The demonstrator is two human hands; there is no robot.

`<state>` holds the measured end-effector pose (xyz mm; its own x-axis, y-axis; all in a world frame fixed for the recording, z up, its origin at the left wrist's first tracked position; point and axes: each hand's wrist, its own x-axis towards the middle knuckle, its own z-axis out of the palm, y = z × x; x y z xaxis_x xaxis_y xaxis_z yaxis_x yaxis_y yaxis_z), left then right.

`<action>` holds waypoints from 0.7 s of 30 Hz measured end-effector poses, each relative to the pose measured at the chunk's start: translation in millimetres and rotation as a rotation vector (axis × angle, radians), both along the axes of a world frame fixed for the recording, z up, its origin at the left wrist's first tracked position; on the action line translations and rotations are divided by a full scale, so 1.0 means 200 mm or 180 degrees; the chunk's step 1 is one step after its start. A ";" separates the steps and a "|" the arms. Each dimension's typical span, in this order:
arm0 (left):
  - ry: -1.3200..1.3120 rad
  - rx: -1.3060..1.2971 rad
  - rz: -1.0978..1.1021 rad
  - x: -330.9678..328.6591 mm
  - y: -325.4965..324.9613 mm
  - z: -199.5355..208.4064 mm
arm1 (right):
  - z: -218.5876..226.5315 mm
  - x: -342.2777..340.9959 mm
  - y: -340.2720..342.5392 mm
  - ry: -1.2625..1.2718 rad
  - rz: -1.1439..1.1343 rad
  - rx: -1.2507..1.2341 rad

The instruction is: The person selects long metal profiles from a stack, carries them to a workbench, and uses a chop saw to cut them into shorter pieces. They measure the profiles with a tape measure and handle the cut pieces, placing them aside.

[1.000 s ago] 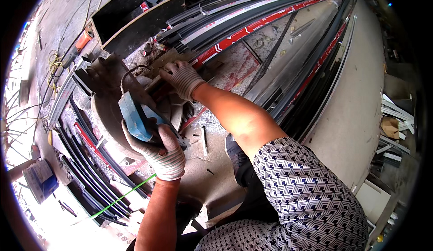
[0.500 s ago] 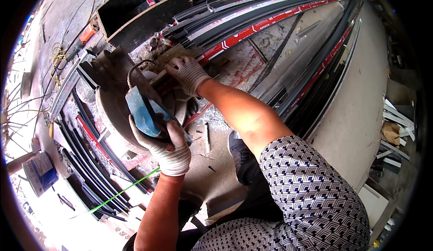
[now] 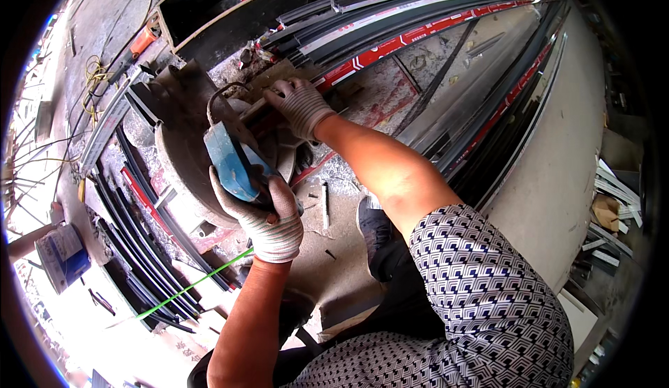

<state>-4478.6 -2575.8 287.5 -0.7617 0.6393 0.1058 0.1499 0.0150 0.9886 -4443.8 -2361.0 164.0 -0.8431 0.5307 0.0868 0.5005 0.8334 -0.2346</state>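
My left hand [image 3: 261,217], in a striped knit glove, is closed around the handle of a chop saw [image 3: 230,161] with a blue housing. The saw's round grey guard [image 3: 182,172] curves down on its left side. My right hand [image 3: 301,106], gloved too, has its fingers curled over a long metal profile [image 3: 390,45] with a red printed strip, close to the saw's fence. The profile runs from under that hand to the far right. Its end at the blade, and the blade's contact with it, are hidden by the saw and my hand.
More dark profiles [image 3: 488,120] lie to the right, and shorter ones [image 3: 143,249] to the left. A black open box [image 3: 240,29] stands beyond the saw. A bucket [image 3: 63,255] is at far left, an orange tool [image 3: 144,38] near cables. A white marker-like stick [image 3: 325,205] lies before my shoe [image 3: 376,238].
The whole view has shifted slightly, so everything sits a little farther right. Both hands keep their places on the saw handle and the profile.
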 end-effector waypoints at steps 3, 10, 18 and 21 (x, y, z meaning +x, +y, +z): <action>0.0170 -0.0054 0.0043 -0.01 -0.01 -0.02 | 0.01 0.00 0.00 0.0020 -0.0012 0.0102; 0.0296 -0.0114 0.0074 0.00 -0.03 -0.07 | 0.02 0.00 -0.01 0.0044 -0.0009 0.0161; 0.0426 -0.0066 0.0011 0.03 -0.03 -0.08 | -0.02 0.00 0.01 0.0006 0.0026 0.0140; 0.0219 -0.0038 0.0021 0.05 -0.05 -0.11 | 0.00 0.00 0.00 -0.0023 0.0029 0.0112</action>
<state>-4468.4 -2585.1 265.1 -0.7571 0.6357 0.1503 0.2173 0.0281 0.9757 -4443.5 -2361.1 164.2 -0.8486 0.5197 0.0993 0.4943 0.8456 -0.2015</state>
